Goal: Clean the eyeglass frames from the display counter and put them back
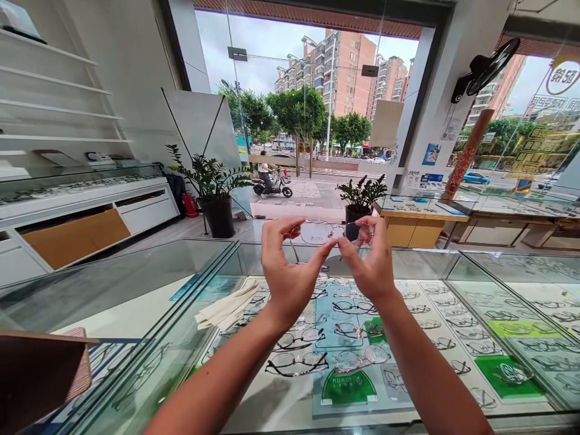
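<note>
A pair of thin-rimmed eyeglasses is held up in front of me, above the glass display case. My left hand grips one side of the frame, its thumb reaching in near the nose bridge. On the other side, my right hand pinches the frame, with its thumb tip close to the left one. Clear lenses show between the fingers; parts of the rims are hidden behind them. Below my hands, several rows of glasses lie inside the case. A cream cloth rests left of my left hand.
Another glass case adjoins on the right. At the lower left, a brown box-like object juts in. Potted plants stand beyond the counter by the glass doors. A rider on a scooter is outside.
</note>
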`<state>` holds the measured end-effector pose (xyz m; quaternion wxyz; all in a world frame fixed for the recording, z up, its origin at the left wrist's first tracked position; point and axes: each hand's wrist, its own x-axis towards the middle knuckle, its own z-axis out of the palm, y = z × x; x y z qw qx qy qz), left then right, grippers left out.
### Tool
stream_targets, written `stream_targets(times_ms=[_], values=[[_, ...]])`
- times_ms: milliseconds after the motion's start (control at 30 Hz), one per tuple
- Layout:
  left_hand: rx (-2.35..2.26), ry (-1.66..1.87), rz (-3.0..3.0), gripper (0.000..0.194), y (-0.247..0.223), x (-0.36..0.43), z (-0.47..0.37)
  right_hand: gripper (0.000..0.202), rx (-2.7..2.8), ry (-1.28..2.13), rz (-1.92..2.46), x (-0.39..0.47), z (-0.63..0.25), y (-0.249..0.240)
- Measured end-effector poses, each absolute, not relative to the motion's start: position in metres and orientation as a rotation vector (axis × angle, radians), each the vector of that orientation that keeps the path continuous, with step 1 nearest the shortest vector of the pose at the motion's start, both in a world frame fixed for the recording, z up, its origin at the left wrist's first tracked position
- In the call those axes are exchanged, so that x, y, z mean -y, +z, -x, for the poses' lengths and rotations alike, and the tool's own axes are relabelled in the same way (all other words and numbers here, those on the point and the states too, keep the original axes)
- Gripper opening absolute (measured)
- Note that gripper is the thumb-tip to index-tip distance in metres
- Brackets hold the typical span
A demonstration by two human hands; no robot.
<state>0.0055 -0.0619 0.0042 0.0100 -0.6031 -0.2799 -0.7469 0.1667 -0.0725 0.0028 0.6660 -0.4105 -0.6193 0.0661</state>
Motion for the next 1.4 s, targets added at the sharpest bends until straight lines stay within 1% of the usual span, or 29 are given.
stream_targets(times_ms=[200, 300, 467, 667, 800, 933, 1200, 1300, 1400], values=[[0.881, -2.285, 1.844, 0.05, 0.004, 0.064, -0.006, 0.04, 1.415, 0.193, 0.926, 0.069, -0.165, 0.001], [0.93, -2.337, 1.887, 0.05, 0.003, 0.06, -0.007, 0.04, 1.414, 0.167, 0.954, 0.069, -0.165, 0.002], [1.041, -2.485, 2.083, 0.05, -0.001, 0.047, -0.008, 0.044, 1.369, -0.042, 1.07, 0.072, -0.165, 0.002], [1.117, -2.48, 2.143, 0.051, -0.002, 0.043, -0.01, 0.043, 1.345, -0.215, 1.119, 0.073, -0.164, 0.002], [1.107, -2.503, 2.168, 0.05, -0.002, 0.043, -0.01, 0.044, 1.345, -0.162, 1.107, 0.07, -0.167, 0.001], [1.105, -2.535, 2.122, 0.054, -0.005, 0.041, -0.011, 0.044, 1.358, -0.087, 1.068, 0.065, -0.168, 0.0], [1.049, -2.591, 2.011, 0.055, -0.009, 0.038, -0.014, 0.044, 1.373, -0.122, 1.035, 0.065, -0.168, 0.0], [0.996, -2.555, 1.962, 0.057, -0.01, 0.038, -0.014, 0.05, 1.365, -0.13, 1.017, 0.064, -0.168, 0.001], [0.924, -2.467, 1.901, 0.058, -0.01, 0.039, -0.012, 0.065, 1.323, -0.114, 1.062, 0.064, -0.168, 0.0]])
